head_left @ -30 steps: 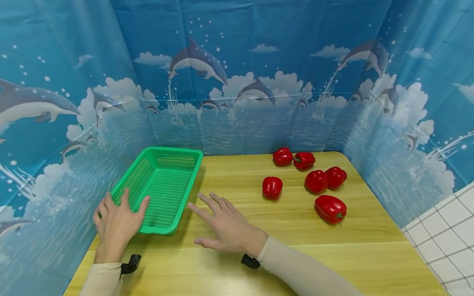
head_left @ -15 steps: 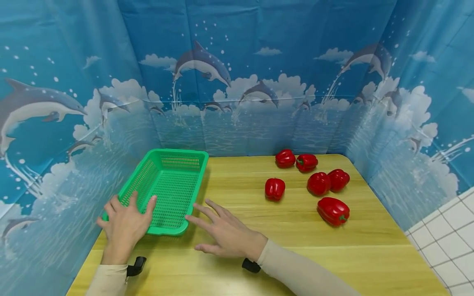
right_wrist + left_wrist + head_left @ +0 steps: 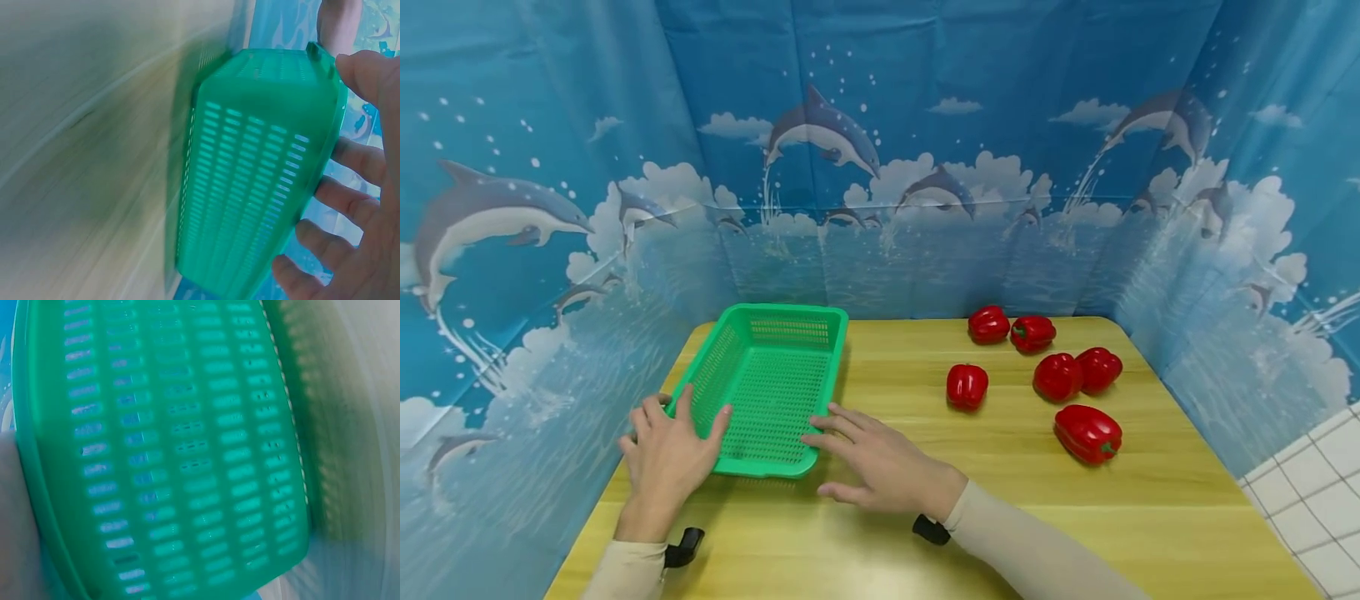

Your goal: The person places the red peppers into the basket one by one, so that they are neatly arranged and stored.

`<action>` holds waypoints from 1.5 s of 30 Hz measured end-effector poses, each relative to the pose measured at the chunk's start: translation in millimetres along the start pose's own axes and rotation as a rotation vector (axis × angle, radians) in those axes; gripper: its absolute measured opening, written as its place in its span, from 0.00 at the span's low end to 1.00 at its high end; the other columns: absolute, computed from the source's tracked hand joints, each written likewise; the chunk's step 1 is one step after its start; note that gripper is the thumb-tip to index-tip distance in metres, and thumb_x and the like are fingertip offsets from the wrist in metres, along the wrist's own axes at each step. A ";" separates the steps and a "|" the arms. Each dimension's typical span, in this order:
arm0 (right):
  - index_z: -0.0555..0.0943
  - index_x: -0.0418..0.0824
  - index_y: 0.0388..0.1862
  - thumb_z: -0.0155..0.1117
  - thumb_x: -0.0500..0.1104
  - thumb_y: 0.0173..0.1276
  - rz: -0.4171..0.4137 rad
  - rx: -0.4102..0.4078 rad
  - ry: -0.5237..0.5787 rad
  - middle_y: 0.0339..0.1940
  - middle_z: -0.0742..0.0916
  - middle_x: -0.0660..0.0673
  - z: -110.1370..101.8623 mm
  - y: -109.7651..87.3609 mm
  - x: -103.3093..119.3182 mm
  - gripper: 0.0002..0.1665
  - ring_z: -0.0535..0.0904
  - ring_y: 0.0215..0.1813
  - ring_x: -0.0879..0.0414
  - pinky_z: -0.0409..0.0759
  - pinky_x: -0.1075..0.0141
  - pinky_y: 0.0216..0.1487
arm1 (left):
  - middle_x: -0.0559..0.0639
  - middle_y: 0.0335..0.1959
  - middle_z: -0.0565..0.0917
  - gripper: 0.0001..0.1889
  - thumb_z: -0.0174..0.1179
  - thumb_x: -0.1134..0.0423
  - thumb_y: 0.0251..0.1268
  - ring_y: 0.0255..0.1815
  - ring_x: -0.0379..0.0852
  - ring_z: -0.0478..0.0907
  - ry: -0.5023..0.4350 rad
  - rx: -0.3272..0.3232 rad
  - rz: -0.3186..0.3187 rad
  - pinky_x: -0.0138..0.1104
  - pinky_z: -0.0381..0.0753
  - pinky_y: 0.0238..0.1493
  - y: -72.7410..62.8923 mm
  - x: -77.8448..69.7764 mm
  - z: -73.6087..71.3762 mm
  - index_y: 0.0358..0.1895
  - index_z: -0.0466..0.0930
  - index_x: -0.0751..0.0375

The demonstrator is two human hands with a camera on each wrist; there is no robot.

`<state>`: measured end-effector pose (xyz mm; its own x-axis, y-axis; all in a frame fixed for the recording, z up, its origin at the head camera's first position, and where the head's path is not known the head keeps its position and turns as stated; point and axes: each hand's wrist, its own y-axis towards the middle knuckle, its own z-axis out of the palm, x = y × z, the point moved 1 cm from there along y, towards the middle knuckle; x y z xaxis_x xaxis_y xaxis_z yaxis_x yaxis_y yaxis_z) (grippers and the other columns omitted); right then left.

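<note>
A green plastic basket (image 3: 775, 392) with slotted walls stands on the left part of the wooden table. My left hand (image 3: 670, 462) is at its near left corner, fingers spread at the left rim and thumb stretched out over the near end. In the left wrist view a slotted basket wall (image 3: 200, 450) fills most of the picture, and only a blurred piece of the hand shows at the edge. My right hand (image 3: 887, 467) lies at the near right corner, its fingertips at the rim with fingers apart. The right wrist view shows those extended fingers (image 3: 347, 200) along the basket's rim.
Several red bell peppers lie on the right half of the wooden table (image 3: 880, 542), one pepper (image 3: 967, 387) closer to the basket than the others. A blue dolphin-print curtain (image 3: 895, 167) encloses the back and sides. White tiles (image 3: 1315, 492) show at the right.
The basket has shifted a little to the right, my left hand moving along with it. My right hand's fingertips have come to the basket's right rim. The view has turned slightly left.
</note>
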<state>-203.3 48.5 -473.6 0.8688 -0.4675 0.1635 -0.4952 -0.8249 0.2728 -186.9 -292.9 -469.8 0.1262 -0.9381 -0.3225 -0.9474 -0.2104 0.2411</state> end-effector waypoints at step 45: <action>0.91 0.50 0.57 0.83 0.54 0.76 0.220 -0.268 0.103 0.77 0.90 0.45 -33.2 -100.9 -61.8 0.17 0.81 0.85 0.39 0.84 0.33 0.80 | 0.72 0.97 0.46 0.57 0.61 0.35 0.89 0.61 0.73 0.89 -0.304 0.216 0.197 0.62 0.90 0.62 -17.4 -87.7 31.7 0.93 0.45 0.78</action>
<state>-207.3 171.2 -479.8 0.7425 -0.5792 0.3366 -0.6665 -0.5888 0.4572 -190.8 -198.3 -474.7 -0.1258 -0.8238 -0.5527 -0.9887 0.0581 0.1385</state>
